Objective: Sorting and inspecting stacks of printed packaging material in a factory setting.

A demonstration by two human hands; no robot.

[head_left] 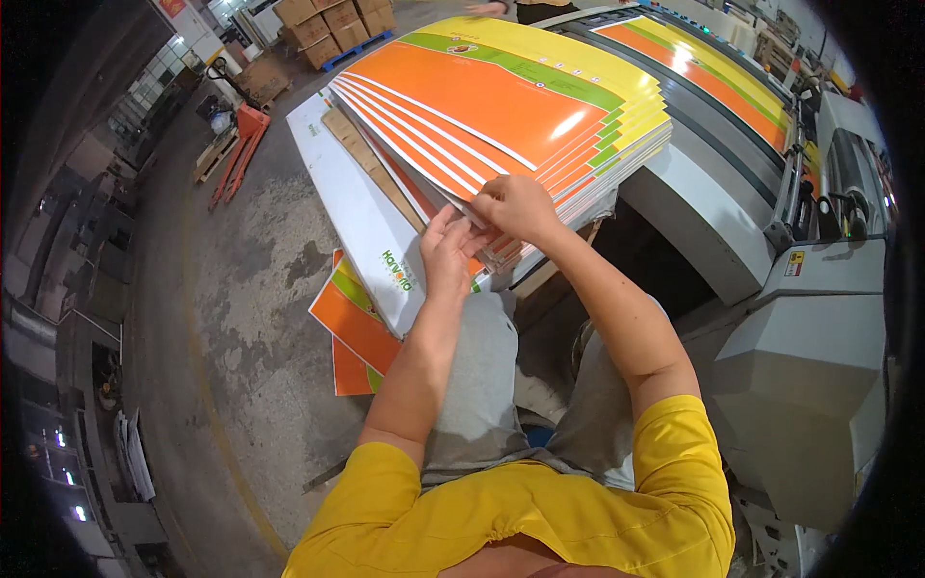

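A thick stack of glossy printed sheets, orange with a green band and yellow, lies before me, its upper sheets fanned in steps. At the near corner my right hand is closed, with thumb and fingers pinching the edge of the upper sheets. Just left of it and a little lower, my left hand is turned partly palm up. Its fingers are apart and lightly bent against the stack's near edge; some fingertips are hidden by the sheets and the right hand. A white printed panel extends along the stack's left side, with a brown strip on it.
More orange printed sheets lie low at the left. A large grey machine stands at the right, carrying a similar printed sheet. An orange pallet jack and stacked cartons stand farther back. Another person's hand shows at the far edge.
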